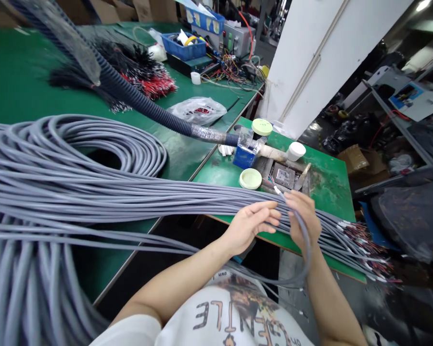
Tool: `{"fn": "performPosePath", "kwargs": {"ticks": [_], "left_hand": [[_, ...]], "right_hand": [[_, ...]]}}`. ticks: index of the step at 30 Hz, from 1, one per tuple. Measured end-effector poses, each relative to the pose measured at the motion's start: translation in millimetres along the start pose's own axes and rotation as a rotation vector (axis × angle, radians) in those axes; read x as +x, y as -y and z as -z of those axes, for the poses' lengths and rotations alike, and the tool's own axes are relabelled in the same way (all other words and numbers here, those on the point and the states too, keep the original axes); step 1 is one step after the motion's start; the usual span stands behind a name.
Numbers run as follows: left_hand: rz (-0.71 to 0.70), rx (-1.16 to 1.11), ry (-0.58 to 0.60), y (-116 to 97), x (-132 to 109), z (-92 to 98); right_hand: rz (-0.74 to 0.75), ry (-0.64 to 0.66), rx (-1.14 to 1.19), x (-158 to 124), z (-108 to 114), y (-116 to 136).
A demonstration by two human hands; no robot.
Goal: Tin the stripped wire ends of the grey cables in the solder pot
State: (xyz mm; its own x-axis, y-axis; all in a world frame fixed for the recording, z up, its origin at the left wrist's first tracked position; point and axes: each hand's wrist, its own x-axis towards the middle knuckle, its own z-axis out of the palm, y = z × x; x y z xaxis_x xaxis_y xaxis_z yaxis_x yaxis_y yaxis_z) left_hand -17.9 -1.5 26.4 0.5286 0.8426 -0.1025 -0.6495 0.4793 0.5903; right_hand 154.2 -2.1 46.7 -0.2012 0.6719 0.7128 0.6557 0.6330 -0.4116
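Note:
My right hand (306, 218) pinches one grey cable (304, 235) near its end. That end has a white band (277, 190) and thin coloured wires (270, 179), which point toward a metal pot (284, 175) set in a grimy frame. From the hand the cable loops down and back to the left. Just left of it, my left hand (254, 223) is open and holds nothing, its fingers stretched toward the cable. Below both hands runs a thick bundle of grey cables (202, 197), whose stripped ends (368, 250) fan out at the right.
A round dish (250, 179), a green-lidded jar (261, 127) and a white cup (296, 151) surround the pot. A ribbed hose (147, 103) reaches a blue box (244, 157). Coiled cables (104, 139) cover the left. Behind are black and red wires (144, 77) and blue bins (184, 47).

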Motion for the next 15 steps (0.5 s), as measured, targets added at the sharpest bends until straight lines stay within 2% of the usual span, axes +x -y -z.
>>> {"fn": "performPosePath", "kwargs": {"ticks": [2,5,7,10,12,15], "left_hand": [[-0.067,0.234,0.045,-9,-14,1.4],[-0.255,0.711,0.069,-21,-28,10.3],[-0.436,1.014,0.010,-26,-29,21.7],[-0.624,1.315,-0.115,-26,-21,43.6],[-0.661,1.455,-0.173,-24,-15,57.0],[-0.629,1.613,-0.200,-20,-8,69.3]], "right_hand": [[-0.093,-0.081,-0.031,17,-1,-4],[-0.174,-0.051,-0.078,40,-5,-14],[-0.187,-0.016,-0.098,51,-12,-23],[-0.180,0.029,-0.118,64,-24,-33],[-0.168,0.068,-0.130,71,-33,-37],[-0.159,0.136,-0.148,81,-45,-37]]}}
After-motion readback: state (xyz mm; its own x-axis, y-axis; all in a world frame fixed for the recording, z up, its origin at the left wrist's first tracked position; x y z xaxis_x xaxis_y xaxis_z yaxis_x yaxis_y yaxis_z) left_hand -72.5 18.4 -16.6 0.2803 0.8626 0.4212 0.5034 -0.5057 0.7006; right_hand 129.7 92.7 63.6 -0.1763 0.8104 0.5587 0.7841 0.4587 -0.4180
